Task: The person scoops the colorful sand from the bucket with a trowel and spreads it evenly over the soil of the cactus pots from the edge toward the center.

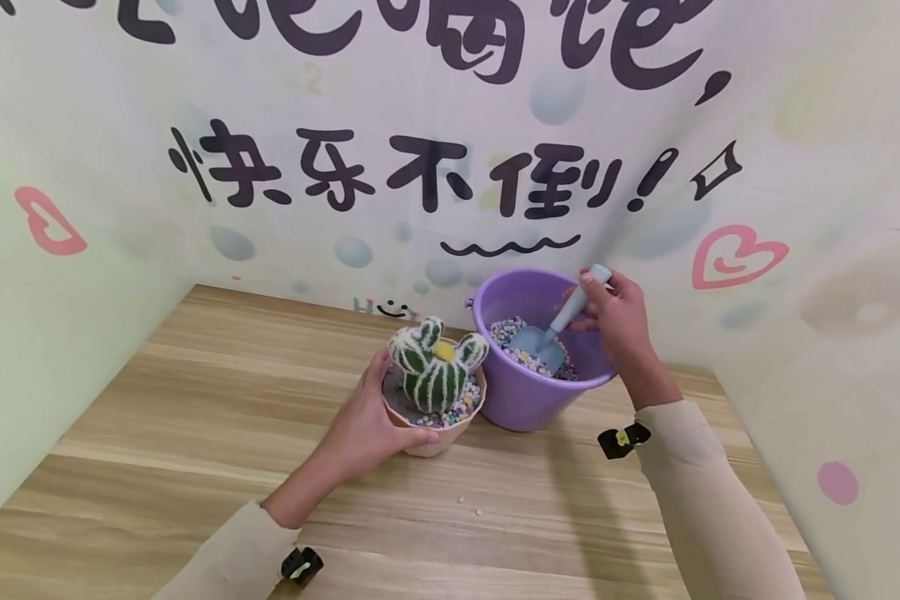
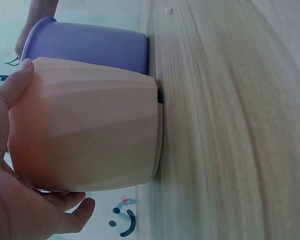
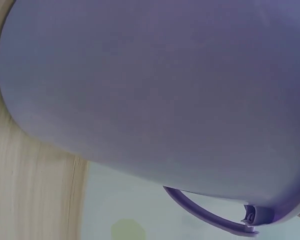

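Note:
With thumb and fingers around its rim, my left hand (image 1: 371, 417) grips a pale pink faceted flowerpot (image 2: 90, 125) standing on the table. A knitted green-and-white cactus (image 1: 438, 383) with a yellow top sits in the pot, and colourful pebbles (image 1: 461, 408) lie along its right side. Just right of the pot is a purple bucket (image 1: 521, 404) with more small pebbles inside. My right hand (image 1: 618, 317) holds the handle of a light blue toy shovel (image 1: 570, 308), its blade down in the bucket's pebbles. In the right wrist view the bucket's wall (image 3: 150, 100) hides that hand's grip.
The wooden table (image 1: 195, 450) runs up to a printed back wall (image 1: 330, 217) and side walls. A couple of stray pebbles (image 1: 477, 512) lie in front of the pot. The bucket's handle (image 3: 210, 215) hangs on its far side.

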{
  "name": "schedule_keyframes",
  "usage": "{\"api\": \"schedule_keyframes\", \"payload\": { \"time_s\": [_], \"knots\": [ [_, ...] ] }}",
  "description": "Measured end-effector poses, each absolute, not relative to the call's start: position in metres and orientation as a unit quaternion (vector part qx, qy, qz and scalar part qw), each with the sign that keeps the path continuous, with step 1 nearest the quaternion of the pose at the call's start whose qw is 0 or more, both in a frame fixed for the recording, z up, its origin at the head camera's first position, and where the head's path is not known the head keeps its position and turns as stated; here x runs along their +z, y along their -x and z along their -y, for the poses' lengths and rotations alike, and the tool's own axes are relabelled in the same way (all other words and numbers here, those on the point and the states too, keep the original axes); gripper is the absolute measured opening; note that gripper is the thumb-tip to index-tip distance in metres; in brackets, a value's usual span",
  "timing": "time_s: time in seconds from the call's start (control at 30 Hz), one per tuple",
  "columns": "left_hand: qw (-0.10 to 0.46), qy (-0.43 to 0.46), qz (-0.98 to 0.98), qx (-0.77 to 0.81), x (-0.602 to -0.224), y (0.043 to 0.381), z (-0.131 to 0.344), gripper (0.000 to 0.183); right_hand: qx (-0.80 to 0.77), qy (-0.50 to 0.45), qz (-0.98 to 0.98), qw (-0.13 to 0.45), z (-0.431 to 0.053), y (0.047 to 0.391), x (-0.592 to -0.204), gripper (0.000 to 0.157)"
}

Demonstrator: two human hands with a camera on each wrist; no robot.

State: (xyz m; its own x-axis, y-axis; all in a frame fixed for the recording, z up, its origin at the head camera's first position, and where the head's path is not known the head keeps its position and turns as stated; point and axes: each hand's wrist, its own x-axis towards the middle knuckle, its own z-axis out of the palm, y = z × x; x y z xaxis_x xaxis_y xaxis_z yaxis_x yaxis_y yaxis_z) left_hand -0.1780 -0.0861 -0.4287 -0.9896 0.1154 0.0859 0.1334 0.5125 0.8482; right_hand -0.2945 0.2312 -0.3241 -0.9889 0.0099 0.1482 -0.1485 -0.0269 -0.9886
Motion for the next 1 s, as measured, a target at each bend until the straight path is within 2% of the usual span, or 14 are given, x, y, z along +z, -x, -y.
{"api": "schedule_keyframes", "payload": {
  "time_s": [0.47, 0.73, 1.0],
  "knots": [
    [0.034, 0.075, 0.872, -0.482, -0.431, 0.178, 0.086, 0.129, 0.722, 0.03, 0.692, 0.014, -0.232, 0.297, -0.321, 0.027],
    [0.041, 0.058, 0.885, -0.46, -0.431, 0.177, 0.083, 0.132, 0.725, 0.058, 0.687, 0.0, -0.233, 0.298, -0.319, 0.042],
    [0.054, 0.027, 0.897, -0.438, -0.428, 0.172, 0.077, 0.133, 0.725, 0.079, 0.684, -0.004, -0.236, 0.3, -0.319, 0.049]
  ]
}}
